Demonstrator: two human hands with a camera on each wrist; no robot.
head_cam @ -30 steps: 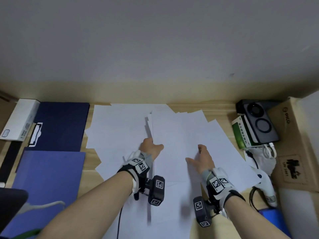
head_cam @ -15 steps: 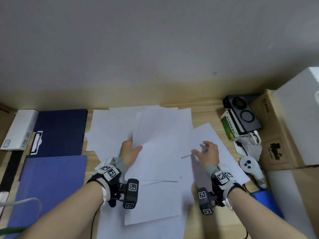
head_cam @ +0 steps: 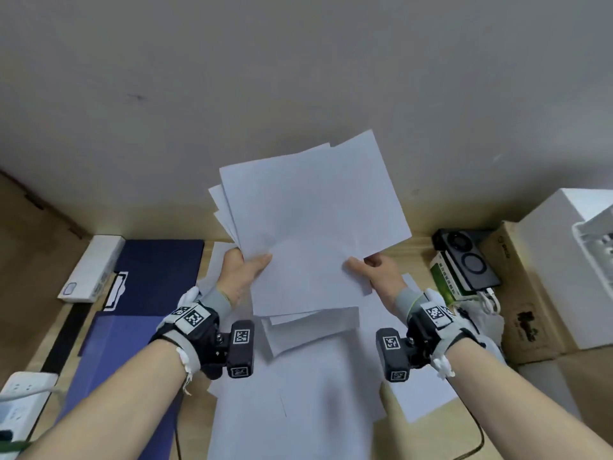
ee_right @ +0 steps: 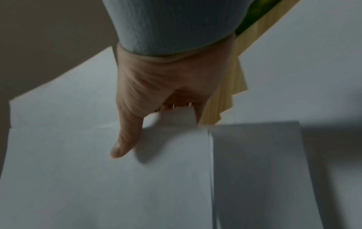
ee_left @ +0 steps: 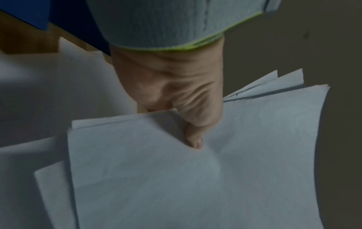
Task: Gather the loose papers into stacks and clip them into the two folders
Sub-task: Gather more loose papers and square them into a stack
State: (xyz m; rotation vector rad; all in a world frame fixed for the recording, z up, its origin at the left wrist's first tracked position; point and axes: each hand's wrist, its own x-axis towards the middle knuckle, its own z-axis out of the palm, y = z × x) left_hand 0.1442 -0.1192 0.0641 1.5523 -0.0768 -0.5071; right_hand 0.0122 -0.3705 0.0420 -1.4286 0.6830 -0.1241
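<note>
Both hands are gripping a messy stack of papers (head_cam: 311,227), lifted above the desk (head_cam: 428,436): left hand (head_cam: 240,273) pinching its left edge, right hand (head_cam: 378,277) pinching the right, thumbs on top.

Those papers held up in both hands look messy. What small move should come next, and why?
Probably tap the papers edge-down on the desk to square them. The left hand and right hand pinch them by their sides, but corners stick out unevenly.
</note>
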